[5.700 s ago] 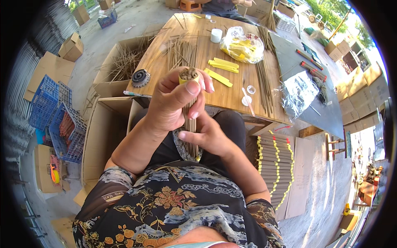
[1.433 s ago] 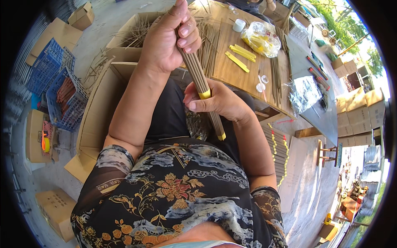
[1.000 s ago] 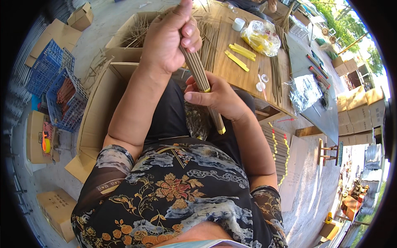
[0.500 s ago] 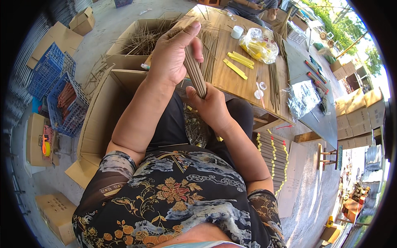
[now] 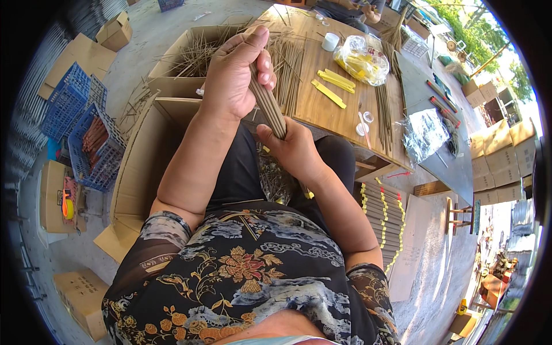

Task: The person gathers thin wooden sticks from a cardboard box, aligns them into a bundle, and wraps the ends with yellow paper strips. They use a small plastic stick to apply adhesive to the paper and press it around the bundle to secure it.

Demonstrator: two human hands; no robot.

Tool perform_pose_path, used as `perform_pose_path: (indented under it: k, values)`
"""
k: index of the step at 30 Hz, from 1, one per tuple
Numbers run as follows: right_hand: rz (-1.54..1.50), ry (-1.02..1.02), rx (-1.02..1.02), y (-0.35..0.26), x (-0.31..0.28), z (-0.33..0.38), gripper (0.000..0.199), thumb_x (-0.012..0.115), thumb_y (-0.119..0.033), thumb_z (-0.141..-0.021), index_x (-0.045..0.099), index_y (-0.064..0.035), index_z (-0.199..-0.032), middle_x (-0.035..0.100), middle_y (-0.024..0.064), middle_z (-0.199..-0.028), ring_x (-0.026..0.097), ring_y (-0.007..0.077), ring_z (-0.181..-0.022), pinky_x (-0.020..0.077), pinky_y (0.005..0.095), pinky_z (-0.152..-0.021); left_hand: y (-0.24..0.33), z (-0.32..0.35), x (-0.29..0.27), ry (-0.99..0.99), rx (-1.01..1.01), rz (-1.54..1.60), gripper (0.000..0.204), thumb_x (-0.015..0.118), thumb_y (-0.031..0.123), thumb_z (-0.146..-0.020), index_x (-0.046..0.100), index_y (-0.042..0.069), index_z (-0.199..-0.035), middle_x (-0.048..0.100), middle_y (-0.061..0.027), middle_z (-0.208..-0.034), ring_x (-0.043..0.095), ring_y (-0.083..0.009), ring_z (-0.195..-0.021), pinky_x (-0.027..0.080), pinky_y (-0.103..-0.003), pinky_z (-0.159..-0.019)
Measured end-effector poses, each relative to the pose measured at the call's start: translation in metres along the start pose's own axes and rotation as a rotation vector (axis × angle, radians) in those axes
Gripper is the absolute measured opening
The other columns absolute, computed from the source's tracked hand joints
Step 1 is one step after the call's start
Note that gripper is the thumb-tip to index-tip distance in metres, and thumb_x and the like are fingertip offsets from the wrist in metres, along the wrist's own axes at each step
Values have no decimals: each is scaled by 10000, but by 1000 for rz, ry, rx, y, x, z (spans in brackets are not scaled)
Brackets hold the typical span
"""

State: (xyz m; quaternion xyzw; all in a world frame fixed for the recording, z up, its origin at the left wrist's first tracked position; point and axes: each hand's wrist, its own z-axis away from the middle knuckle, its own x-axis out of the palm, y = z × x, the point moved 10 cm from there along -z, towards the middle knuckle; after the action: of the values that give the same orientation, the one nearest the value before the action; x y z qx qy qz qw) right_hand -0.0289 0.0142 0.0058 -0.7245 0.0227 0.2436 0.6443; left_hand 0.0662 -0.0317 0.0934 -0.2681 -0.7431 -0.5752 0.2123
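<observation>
A bundle of thin grey-brown incense sticks [image 5: 268,110] slants between my two hands, over my lap at the table's near edge. My left hand [image 5: 237,77] is closed round its upper part, with the thumb stretched up along it and the fingers curled. Lower down, my right hand [image 5: 294,150] grips the bundle's near end, its thumb lying against the stick ends. The far end of the bundle is hidden behind my left hand. More loose sticks [image 5: 292,77] lie on the wooden table [image 5: 322,115] just beyond.
Yellow paper strips [image 5: 329,94], a plastic bag [image 5: 361,62] and a white cup [image 5: 330,42] are on the table. An open carton of tangled sticks [image 5: 178,86] stands left. Banded bundles [image 5: 382,213] lie low at right. Another person [image 5: 351,12] sits across the table.
The fingers of my left hand, one of them blurred before, have curled in round the bundle. That hand has shifted slightly left. My right hand keeps its grip.
</observation>
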Motion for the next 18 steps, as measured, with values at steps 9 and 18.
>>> perform_pose_path:
  k: [9, 18]
  values:
    - [261, -114, -16, -13, -5, -1, 403, 639, -332, -758, 520, 5, -943, 576, 135, -702, 571, 265, -671, 437, 327, -636, 8, -1, -1, -35, 49, -28, 198, 546, 242, -852, 512, 104, -715, 381, 48, -479, 319, -60, -365, 288, -220, -369]
    - [-339, -354, 92, -17, 19, 1, 278, 627, -247, -794, 491, -10, -849, 525, 17, -609, 517, 124, -552, 418, 258, -520, -7, 4, 29, -378, -66, 98, 359, 466, 389, -873, 500, 57, -1003, 477, -10, -597, 436, -96, -471, 375, -233, -442]
